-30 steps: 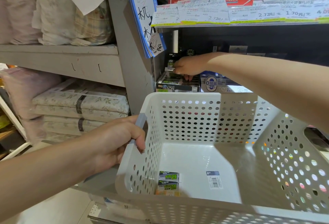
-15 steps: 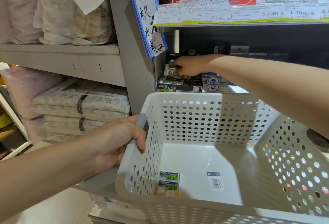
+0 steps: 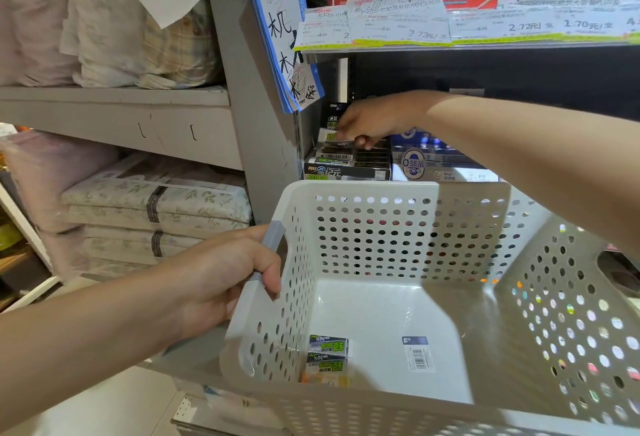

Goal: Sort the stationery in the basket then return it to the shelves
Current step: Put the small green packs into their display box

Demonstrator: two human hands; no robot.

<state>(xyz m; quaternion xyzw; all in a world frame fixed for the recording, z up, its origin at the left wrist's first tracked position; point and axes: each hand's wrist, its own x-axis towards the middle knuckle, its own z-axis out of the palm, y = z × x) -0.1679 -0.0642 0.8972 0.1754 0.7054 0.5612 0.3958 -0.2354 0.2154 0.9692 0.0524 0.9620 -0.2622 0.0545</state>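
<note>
While gripping the basket [image 3: 398, 193] handle with the left hand [image 3: 225, 283], shelving: right hand [image 3: 367, 122] pinching a small pack [image 3: 330, 137] above the display box [image 3: 346, 162] just beneath it (two packs [image 3: 329, 354] remain in the basket), next letting go, then reaching back.

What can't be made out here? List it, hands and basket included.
- Head view: right hand fingertips, and whether they pinch the small pack, hidden by the hand itself.
- Left hand fingers behind the basket handle.
- Basket near rim and right side, cut off by the frame.
- Eraser packs print, too small.
</note>
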